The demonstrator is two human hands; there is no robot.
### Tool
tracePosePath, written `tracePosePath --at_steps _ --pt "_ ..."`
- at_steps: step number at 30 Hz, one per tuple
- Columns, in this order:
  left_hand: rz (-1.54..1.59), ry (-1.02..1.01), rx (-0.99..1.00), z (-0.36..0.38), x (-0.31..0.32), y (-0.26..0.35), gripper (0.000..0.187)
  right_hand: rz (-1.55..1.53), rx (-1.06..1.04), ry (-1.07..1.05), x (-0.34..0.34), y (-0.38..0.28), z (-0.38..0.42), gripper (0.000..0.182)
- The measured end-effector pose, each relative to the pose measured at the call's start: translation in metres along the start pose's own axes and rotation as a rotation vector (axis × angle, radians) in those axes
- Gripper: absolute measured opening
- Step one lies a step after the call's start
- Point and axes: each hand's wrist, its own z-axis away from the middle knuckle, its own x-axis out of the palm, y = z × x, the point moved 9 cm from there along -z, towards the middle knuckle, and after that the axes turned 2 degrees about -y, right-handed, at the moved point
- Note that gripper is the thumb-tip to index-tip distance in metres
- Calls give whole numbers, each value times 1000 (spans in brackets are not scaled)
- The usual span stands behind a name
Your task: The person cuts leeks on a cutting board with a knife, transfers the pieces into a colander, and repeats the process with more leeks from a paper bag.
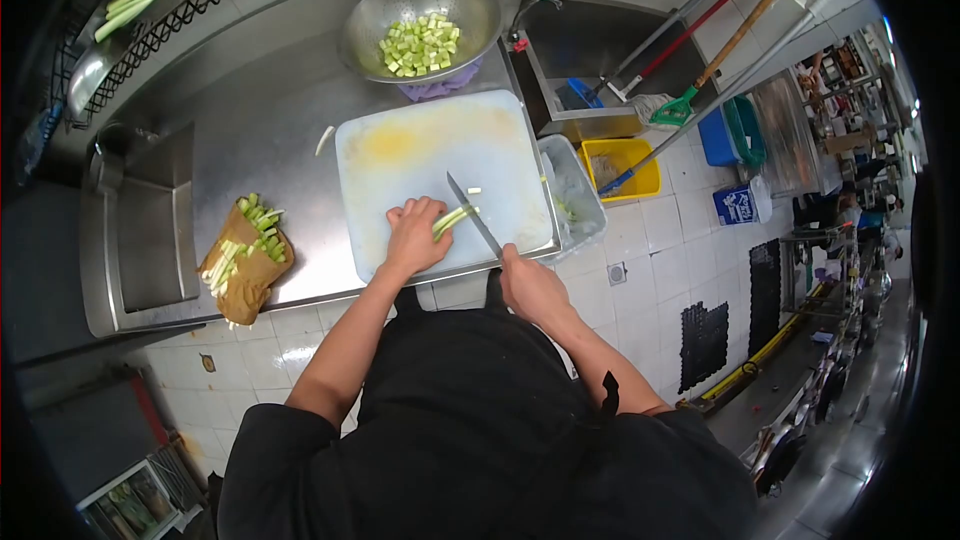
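On a white cutting board (430, 155) with yellow stains, my left hand (417, 236) presses pale green celery sticks (455, 220) down with its fingers curled over them. My right hand (533, 285) is closed around the handle of a kitchen knife (474, 216). The blade crosses the ends of the sticks and points away from me, toward the left. Just beyond the blade lies a small cut celery piece (474, 190). Behind the board, a perforated metal colander (365, 25) contains many diced green pieces (420, 46).
Left on the steel counter (265, 140) rests a brown paper bag (262, 265) with celery sticks, near a sink basin (150, 230). A clear bin (578, 205) and yellow bucket (640, 170) stand right of the board. Long-handled tools (715, 65) lean across another sink (580, 45).
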Motion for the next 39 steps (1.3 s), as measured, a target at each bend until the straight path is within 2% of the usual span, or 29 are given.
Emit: tracePosePath --at_steps 7,12,16,18,23,31,34,39 --pt "21 -17 6 5 11 -6 27 6 -19 -68 11 0 19 20" --pt "60 25 39 7 9 -4 27 18 -27 -63 49 6 -12 24" --pt "36 -3 24 9 4 -5 31 4 -73 -33 34 -3 -25 21" --pt "69 81 23 14 -8 -2 33 -1 -80 -30 20 -8 -16 20" --pt "60 24 -25 22 -10 -11 31 45 -71 -83 9 -9 3 18" --pt "92 50 -12 24 0 -17 24 93 -50 -148 37 -6 6 31" --pt "93 20 -35 24 2 -21 25 45 -133 -64 50 -11 -16 28" --pt "51 17 -28 26 -11 -16 33 -5 -137 -38 37 -12 -21 20"
